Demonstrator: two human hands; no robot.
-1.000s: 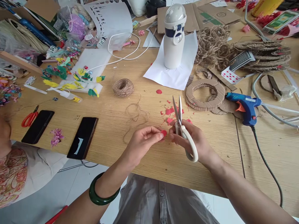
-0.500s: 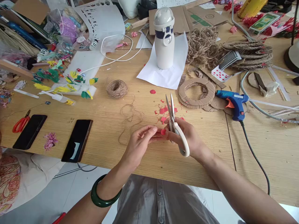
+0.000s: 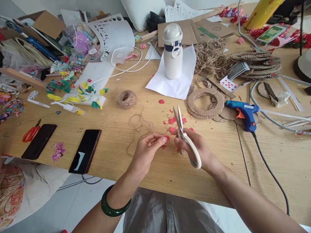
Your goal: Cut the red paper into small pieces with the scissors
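Pinched between thumb and fingers of my left hand (image 3: 148,149) is a small red paper piece (image 3: 167,138). My right hand (image 3: 194,144) is closed on white-handled scissors (image 3: 191,149), whose blades point away from me, slightly apart. Under and beyond the blades lie red paper scraps (image 3: 172,120) on the wooden table (image 3: 155,171). A separate red disc (image 3: 161,101) rests farther back. Left of the scraps, loose thread trails from a ball of twine (image 3: 126,99).
A blue glue gun (image 3: 245,113) and cardboard rings (image 3: 206,103) lie to the right. A white bottle (image 3: 173,58) stands on paper at the back. Two phones (image 3: 85,151) (image 3: 39,141) and red-handled scissors (image 3: 31,133) are at the left.
My left hand has drawn the red piece away from my right hand, so a gap now separates the hands. The view has shifted, placing the table's objects slightly lower.
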